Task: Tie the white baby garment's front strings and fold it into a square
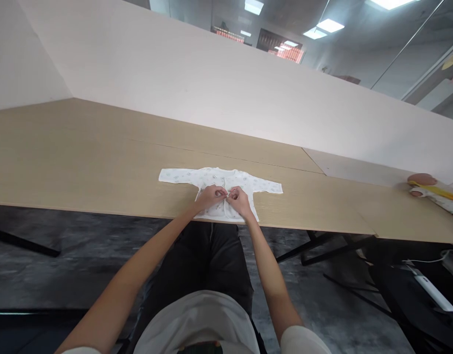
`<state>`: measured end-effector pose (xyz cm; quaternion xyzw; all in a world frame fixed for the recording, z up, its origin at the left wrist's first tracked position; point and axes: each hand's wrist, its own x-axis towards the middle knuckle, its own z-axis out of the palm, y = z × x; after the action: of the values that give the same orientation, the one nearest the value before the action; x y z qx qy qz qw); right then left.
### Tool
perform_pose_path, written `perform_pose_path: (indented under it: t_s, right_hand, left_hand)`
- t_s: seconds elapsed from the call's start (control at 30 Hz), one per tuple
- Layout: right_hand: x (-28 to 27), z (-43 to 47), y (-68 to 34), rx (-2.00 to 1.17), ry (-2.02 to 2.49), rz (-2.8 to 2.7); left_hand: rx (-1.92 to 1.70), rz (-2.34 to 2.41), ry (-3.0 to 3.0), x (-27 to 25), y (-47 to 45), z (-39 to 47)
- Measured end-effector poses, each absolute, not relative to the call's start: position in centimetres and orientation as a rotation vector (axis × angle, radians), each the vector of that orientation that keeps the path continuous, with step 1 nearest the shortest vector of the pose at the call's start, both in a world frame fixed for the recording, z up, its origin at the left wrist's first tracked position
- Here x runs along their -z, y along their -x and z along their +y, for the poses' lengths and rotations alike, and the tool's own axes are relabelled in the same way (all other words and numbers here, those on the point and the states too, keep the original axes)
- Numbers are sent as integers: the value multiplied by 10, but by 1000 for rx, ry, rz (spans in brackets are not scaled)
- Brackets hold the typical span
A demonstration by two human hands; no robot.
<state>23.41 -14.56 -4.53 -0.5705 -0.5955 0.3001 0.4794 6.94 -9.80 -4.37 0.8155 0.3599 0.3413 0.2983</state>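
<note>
A small white baby shirt with a faint print lies spread on the wooden table, its sleeves stretched out to both sides and its lower hem near the table's front edge. At the middle of its front opening, my left hand pinches the fabric edge between thumb and fingers. Close beside it, my right hand pinches the other side of the same opening. The fingertips of both hands almost meet. Whatever fastening may lie between them is too small to make out.
Behind the light wooden table rises a white partition. At the far right of the table lies a doll with yellow and white cloth. Below on the right, a black chair carries a white power strip.
</note>
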Motion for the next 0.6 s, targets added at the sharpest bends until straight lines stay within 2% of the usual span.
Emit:
perform_pose_path:
  t_s: [0.3,0.6]
  right_hand:
    - [41,-146,-236,-747,1484,-1446]
    - [41,-151,-234,-269,1635,-1857]
  left_hand:
    - [-788,1119,-2294,45,-69,-99]
    - [-760,1178,-2536,41,-71,-101]
